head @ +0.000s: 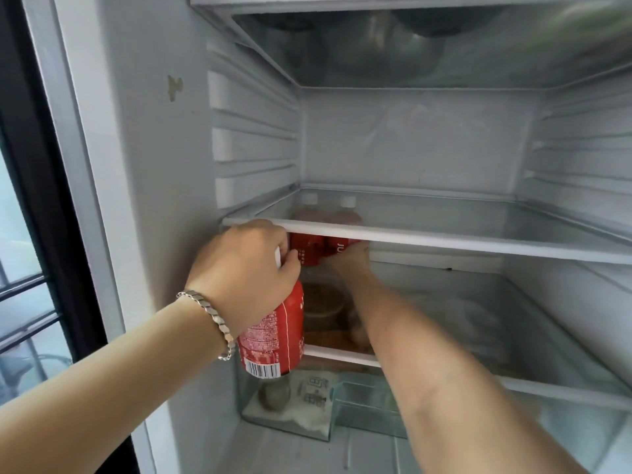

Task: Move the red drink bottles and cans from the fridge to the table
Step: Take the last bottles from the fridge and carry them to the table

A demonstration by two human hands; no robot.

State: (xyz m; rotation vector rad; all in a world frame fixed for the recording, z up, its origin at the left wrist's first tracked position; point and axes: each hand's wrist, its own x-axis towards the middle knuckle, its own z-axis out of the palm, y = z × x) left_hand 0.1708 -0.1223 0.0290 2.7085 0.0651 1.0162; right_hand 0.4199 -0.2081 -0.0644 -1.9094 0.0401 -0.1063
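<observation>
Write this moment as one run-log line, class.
stage: unloading | left hand: grips red bottle by top | right hand: at two rear bottles, grip unclear

The left hand (246,271) is held raised, its fingers curled round the top of a red bottle (273,336). The right arm is stretched far forward; the right hand (352,256) is blurred, its grasp unclear.

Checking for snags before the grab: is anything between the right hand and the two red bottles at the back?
Nothing visible does. The right hand is at the red bottles, just under the shelf edge. A brown jar stands nearer the front, below the forearm, not in the line.
</observation>
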